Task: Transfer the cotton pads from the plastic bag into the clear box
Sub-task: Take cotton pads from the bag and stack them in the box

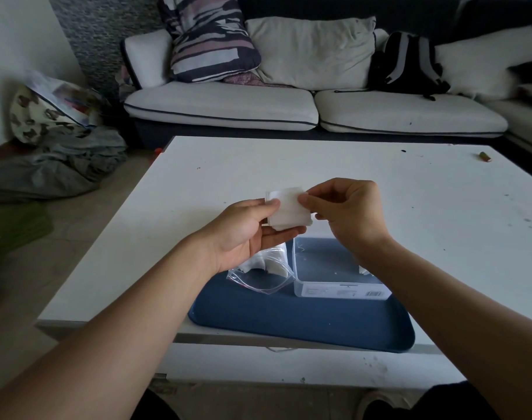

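Flanking blue tray, sofa, backpack, clothes heap

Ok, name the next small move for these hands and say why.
Probably lower the stack of cotton pads down into the clear box. Both the left hand and right hand pinch the stack above the table, already out of the plastic bag, and the box stands open just below on the blue tray.

A small stack of white square cotton pads is held up above the worktop. The clear plastic bag lies open near the worktop's front edge, more pads inside. Just right of it stands the clear box, open-topped.
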Available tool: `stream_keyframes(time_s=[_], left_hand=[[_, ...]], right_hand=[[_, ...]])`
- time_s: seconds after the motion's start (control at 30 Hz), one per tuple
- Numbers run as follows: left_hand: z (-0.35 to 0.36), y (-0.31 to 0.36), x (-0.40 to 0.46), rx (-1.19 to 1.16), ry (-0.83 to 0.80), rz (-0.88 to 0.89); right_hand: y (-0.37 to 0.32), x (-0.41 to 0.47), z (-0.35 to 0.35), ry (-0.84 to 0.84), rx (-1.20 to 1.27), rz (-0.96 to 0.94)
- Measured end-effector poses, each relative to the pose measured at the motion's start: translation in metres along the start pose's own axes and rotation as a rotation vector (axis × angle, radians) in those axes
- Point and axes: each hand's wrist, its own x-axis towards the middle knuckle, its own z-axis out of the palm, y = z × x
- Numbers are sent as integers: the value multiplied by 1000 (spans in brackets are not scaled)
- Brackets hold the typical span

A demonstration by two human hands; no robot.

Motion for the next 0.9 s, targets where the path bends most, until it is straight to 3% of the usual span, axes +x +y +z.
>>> stream_keyframes(time_s=[0.4, 0.63, 0.77, 0.9], left_hand=[[3, -1, 3, -72, 63, -5], [4, -5, 3, 135, 14, 43], [8, -11, 8, 206, 95, 93], [21, -14, 9, 139, 58, 114]], right_hand=[[-5, -6, 1, 101, -184, -235], [4, 1, 0, 60, -66, -97], [7, -1, 5, 71, -159, -75], [7, -7, 11, -209, 33, 212]])
